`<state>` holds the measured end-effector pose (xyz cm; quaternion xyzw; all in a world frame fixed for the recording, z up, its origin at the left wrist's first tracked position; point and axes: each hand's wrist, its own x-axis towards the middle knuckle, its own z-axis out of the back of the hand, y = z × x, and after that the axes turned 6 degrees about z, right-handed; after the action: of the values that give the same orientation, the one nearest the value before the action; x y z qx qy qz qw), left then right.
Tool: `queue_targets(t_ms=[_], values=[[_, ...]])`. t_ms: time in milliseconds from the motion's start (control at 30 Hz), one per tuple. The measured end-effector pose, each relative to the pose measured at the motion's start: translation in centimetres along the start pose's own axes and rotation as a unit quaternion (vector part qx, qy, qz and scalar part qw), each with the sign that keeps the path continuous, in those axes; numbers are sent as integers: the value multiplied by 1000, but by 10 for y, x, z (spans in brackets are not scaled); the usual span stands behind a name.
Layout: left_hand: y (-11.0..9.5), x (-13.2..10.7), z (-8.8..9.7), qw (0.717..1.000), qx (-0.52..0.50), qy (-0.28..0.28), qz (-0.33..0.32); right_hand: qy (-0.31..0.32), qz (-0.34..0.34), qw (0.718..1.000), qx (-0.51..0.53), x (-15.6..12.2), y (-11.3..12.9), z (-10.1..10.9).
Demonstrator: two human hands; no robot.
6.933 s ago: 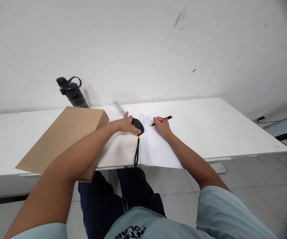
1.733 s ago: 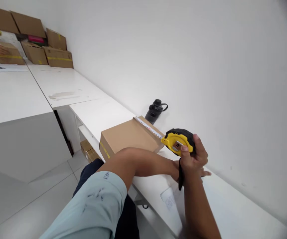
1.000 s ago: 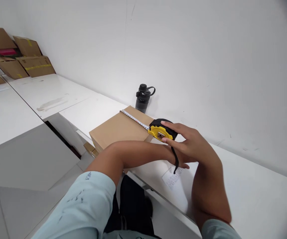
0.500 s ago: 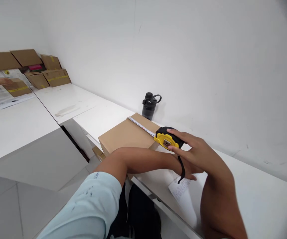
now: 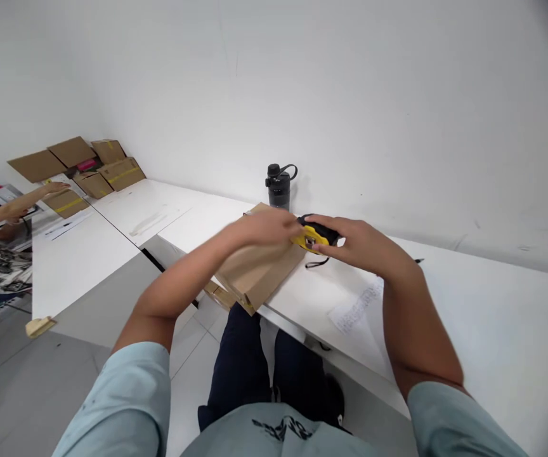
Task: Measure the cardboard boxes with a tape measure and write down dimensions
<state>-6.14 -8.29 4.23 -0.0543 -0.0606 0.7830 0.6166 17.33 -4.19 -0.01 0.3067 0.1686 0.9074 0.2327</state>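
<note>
My right hand (image 5: pixel 357 238) grips a yellow and black tape measure (image 5: pixel 311 242) from its right side, thumb below and fingers on top. A black wrist strap (image 5: pixel 316 263) dangles from the tape measure. My left hand (image 5: pixel 274 226) reaches over the cardboard box (image 5: pixel 264 276), its fingertips at the front of the tape measure; motion blur smears them, so their grip is unclear. The box lies beneath my left forearm at the table's front edge. Most of the blade is hidden behind my left hand; a small end shows at the box's far edge.
A dark water bottle (image 5: pixel 280 187) stands against the wall behind the box. A sheet with writing (image 5: pixel 357 311) and a pen (image 5: pixel 419 260) lie on the white table (image 5: pixel 483 317). At far left, another person's arm (image 5: pixel 10 209) reaches to a taped box (image 5: pixel 67 202) near stacked cartons (image 5: pixel 122 173).
My left hand has moved from beneath the tape measure up and left, over the box to its front. My right hand still holds the tape measure. The view has shifted.
</note>
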Motion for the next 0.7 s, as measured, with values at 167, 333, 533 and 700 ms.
queue_targets(t_ms=[167, 333, 533, 700], values=[[62, 48, 6, 988, -15, -11, 156, 7, 7, 1000, -28, 1, 8, 1], [76, 61, -29, 987, -55, -16, 151, 12, 0, 999, -33, -2, 3, -1], [86, 67, -33, 973, -155, -47, 162, -88, 1, 995, 49, 4, -31, -7], [91, 71, -36, 965, -195, -62, 165, -231, -13, 971, 64, 9, -40, -7]])
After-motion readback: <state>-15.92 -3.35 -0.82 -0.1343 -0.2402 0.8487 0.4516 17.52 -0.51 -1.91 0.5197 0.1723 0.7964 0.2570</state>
